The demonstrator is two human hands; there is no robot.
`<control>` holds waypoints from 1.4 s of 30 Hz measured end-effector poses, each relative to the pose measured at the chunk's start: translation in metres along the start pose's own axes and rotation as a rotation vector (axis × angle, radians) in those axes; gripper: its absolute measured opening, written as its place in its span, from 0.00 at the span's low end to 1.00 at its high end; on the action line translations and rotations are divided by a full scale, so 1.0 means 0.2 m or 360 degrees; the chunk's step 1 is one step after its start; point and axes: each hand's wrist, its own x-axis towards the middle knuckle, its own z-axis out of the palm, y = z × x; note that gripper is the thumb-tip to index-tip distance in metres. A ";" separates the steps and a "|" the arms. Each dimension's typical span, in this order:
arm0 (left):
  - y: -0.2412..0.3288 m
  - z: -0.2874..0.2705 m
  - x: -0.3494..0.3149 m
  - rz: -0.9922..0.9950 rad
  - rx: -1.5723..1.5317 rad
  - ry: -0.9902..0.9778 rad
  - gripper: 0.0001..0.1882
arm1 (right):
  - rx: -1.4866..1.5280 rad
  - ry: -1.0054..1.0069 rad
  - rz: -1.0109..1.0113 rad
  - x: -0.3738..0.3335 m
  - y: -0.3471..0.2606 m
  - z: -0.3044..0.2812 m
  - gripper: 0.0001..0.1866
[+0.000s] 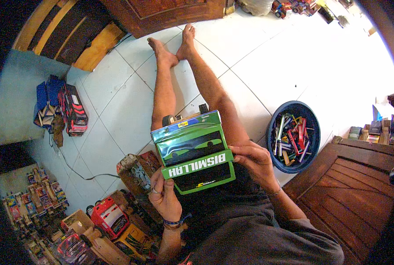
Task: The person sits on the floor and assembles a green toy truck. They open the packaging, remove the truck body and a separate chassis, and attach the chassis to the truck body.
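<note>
The green toy truck [191,152] partly hides the legs [206,83] — the upper edge crops a brown panel [172,17].

On the white tiled floor [254,51] stands a round blue basin [296,107] with loose strips [301,134] in red, white and other colours inside. Just below and right of the basin is a brown panelled wooden door [351,176]. Well left of the basin and lower, a red toy truck [108,218] sits among other toys; farther left, slightly above the basin's level, is a boxy red-and-black object [75,112].
</note>
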 end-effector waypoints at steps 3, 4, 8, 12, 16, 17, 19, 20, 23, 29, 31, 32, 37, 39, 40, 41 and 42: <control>0.00 0.00 0.00 0.0026 -0.0069 -0.0023 0.16 | 0.0056 0.0015 -0.0024 0.00 0.01 0.01 0.13; 0.00 0.00 0.00 0.0026 -0.0018 -0.0023 0.16 | 0.0080 0.0014 -0.0026 0.00 0.02 0.01 0.13; -0.01 -0.01 0.00 0.0014 0.0099 -0.0017 0.15 | 0.0074 0.0021 -0.0054 -0.01 0.03 0.01 0.13; -0.05 -0.03 0.00 -0.0002 0.0106 -0.0061 0.22 | 0.0087 0.0004 -0.0059 -0.02 0.05 0.01 0.16; -0.18 -0.05 -0.06 -0.0072 -0.0371 -0.0128 0.41 | 0.0205 -0.0171 -0.0053 -0.05 0.05 -0.01 0.40; -0.22 -0.06 -0.08 0.0063 -0.0162 -0.0279 0.44 | 0.0140 -0.0231 -0.0103 -0.06 0.05 -0.01 0.47; -0.32 -0.12 -0.12 0.0273 0.0182 -0.0594 0.49 | -0.0046 -0.0365 -0.0194 -0.08 0.06 0.00 0.62; -0.38 -0.15 -0.11 0.0104 0.0256 -0.0615 0.50 | -0.0161 -0.0440 -0.0197 -0.09 0.06 0.01 0.68; -0.54 -0.21 -0.04 -0.0065 0.0588 -0.0712 0.50 | -0.0451 -0.0389 -0.0050 -0.09 0.12 0.08 0.68; -0.49 -0.08 0.12 0.0281 0.0587 -0.0519 0.41 | -0.0422 -0.0138 -0.0285 -0.03 0.17 0.14 0.55; -0.37 -0.01 0.14 -0.0090 0.0582 -0.0529 0.36 | -0.0305 -0.0161 -0.0193 0.01 0.14 0.14 0.54; -0.32 0.05 0.16 -0.0094 0.0630 -0.0447 0.35 | -0.0305 0.0050 -0.0436 0.02 0.12 0.15 0.51; -0.17 0.19 0.24 0.0115 0.0309 -0.0564 0.40 | -0.0545 0.0156 -0.0403 0.08 0.10 0.17 0.47; -0.15 0.19 0.25 0.0093 0.0361 -0.0508 0.40 | -0.0575 0.0177 -0.0415 0.07 0.12 0.19 0.45; -0.14 0.20 0.25 0.0071 0.0388 -0.0479 0.40 | -0.0589 0.0223 -0.0434 0.08 0.13 0.20 0.45; -0.14 0.20 0.26 0.0074 0.0392 -0.0492 0.41 | -0.0604 0.0271 -0.0469 0.09 0.14 0.21 0.44; -0.13 0.21 0.26 0.0074 0.0399 -0.0501 0.42 | -0.0618 0.0290 -0.0467 0.10 0.15 0.22 0.43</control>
